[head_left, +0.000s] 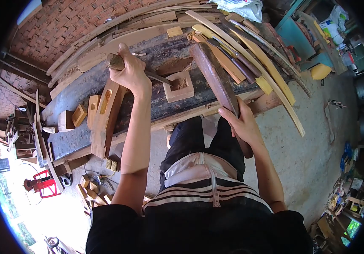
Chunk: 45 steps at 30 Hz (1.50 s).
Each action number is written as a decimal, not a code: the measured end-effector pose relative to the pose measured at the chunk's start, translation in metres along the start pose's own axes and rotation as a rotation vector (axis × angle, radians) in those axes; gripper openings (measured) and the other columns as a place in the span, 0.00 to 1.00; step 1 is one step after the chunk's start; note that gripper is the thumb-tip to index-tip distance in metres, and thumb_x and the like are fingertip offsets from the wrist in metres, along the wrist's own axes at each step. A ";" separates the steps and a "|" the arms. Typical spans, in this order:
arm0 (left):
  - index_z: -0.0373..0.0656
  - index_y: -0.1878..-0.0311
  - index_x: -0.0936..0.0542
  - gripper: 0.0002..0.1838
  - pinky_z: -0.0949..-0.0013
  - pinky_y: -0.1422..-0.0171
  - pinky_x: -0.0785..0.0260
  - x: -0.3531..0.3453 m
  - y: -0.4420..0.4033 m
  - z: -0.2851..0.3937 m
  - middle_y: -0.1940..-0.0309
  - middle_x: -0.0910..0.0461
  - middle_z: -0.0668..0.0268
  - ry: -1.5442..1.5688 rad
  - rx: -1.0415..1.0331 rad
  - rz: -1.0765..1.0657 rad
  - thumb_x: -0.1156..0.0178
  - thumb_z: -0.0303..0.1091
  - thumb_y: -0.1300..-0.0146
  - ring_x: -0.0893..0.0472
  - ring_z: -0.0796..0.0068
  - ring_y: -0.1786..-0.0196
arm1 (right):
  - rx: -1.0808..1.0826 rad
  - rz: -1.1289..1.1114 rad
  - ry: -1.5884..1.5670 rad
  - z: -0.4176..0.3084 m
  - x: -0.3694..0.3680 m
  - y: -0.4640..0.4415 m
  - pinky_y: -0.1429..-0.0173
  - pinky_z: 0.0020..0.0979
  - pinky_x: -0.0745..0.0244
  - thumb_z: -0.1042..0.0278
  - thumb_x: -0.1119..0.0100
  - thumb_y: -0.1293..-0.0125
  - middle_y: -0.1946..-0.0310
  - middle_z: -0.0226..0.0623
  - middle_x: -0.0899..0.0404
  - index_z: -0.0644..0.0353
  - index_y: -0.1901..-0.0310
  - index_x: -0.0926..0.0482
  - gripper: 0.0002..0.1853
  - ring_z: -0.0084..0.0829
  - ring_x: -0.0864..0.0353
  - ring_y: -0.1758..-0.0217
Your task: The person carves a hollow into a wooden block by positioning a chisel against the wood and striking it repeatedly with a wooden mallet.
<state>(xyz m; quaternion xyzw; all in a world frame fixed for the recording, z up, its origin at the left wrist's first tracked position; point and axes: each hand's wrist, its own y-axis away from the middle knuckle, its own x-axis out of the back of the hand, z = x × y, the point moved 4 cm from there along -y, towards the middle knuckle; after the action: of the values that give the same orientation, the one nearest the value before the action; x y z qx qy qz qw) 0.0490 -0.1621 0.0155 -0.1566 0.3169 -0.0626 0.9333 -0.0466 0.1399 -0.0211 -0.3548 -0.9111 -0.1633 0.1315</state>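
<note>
My left hand (132,75) is closed around the wooden handle of a chisel (159,78). The metal blade slants right and down into the hollow of a small square wooden block (180,95), with shavings inside it. My right hand (246,123) grips a long, dark wooden mallet (212,72) near its lower end; its thick end points up and away, to the right of the block. Left of the block lies a thick timber piece (107,111) with a slot cut in it. The block rests on a dark, worn workbench (152,101).
Two dark-handled chisels (242,70) lie among long wooden strips (271,84) at the bench's right. Small wood blocks (72,118) stand at the left. Boards (101,51) line the back near a brick wall (63,34). A red stool (46,184) is on the floor.
</note>
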 end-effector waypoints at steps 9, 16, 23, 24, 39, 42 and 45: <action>0.42 0.72 0.26 0.15 0.78 0.75 0.40 -0.014 0.015 0.002 0.83 0.28 0.76 -0.118 -0.076 -0.064 0.33 0.34 0.30 0.32 0.88 0.80 | 0.066 0.006 0.005 -0.028 0.003 -0.005 0.81 0.28 0.31 0.48 0.33 0.34 0.70 0.41 0.18 0.70 0.42 0.27 0.32 0.24 0.26 0.87; 0.38 0.66 0.23 0.10 0.81 0.61 0.34 -0.040 0.043 -0.001 0.72 0.22 0.75 -0.120 -0.180 -0.207 0.32 0.29 0.32 0.29 0.87 0.68 | 0.811 0.097 -0.021 -0.187 0.013 -0.009 0.66 0.42 0.24 0.48 0.30 0.37 0.72 0.40 0.19 0.67 0.51 0.23 0.28 0.38 0.19 0.76; 0.37 0.57 0.23 0.12 0.75 0.50 0.28 -0.031 0.046 -0.010 0.63 0.19 0.71 -0.196 -0.155 -0.294 0.32 0.20 0.41 0.22 0.82 0.57 | 0.812 0.124 0.877 -0.198 -0.008 -0.033 0.62 0.43 0.17 0.46 0.33 0.39 0.75 0.47 0.16 0.61 0.60 0.23 0.23 0.51 0.13 0.69; 0.37 0.57 0.23 0.12 0.75 0.50 0.28 -0.031 0.044 -0.018 0.63 0.19 0.71 -0.189 -0.148 -0.298 0.32 0.20 0.41 0.22 0.82 0.57 | 0.859 0.134 0.845 -0.205 -0.002 -0.031 0.63 0.44 0.18 0.48 0.32 0.38 0.75 0.49 0.17 0.62 0.56 0.24 0.23 0.50 0.13 0.69; 0.44 0.72 0.28 0.13 0.75 0.82 0.42 -0.016 0.017 -0.002 0.85 0.28 0.73 0.013 0.124 -0.241 0.35 0.30 0.33 0.33 0.85 0.85 | 0.133 -0.203 0.159 -0.094 -0.016 -0.063 0.83 0.28 0.30 0.40 0.38 0.33 0.75 0.33 0.26 0.67 0.37 0.30 0.37 0.23 0.28 0.87; 0.47 0.74 0.31 0.17 0.75 0.82 0.47 0.002 0.006 0.002 0.88 0.33 0.75 -0.048 0.089 -0.113 0.35 0.34 0.31 0.37 0.86 0.86 | 0.040 -0.202 0.210 -0.020 -0.034 -0.072 0.80 0.30 0.26 0.42 0.39 0.32 0.74 0.37 0.22 0.69 0.36 0.32 0.37 0.26 0.24 0.85; 0.49 0.77 0.34 0.20 0.71 0.80 0.50 0.012 0.008 0.007 0.87 0.39 0.76 -0.018 0.134 -0.020 0.36 0.34 0.29 0.42 0.84 0.85 | 0.021 -0.191 0.358 0.026 -0.049 -0.082 0.79 0.33 0.26 0.42 0.38 0.33 0.77 0.39 0.22 0.70 0.37 0.32 0.38 0.29 0.23 0.86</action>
<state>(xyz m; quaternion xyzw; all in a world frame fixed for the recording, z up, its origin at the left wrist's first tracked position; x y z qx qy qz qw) 0.0629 -0.1558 0.0111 -0.0973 0.3020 -0.0915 0.9439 -0.0710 0.0636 -0.0789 -0.2308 -0.9044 -0.2261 0.2788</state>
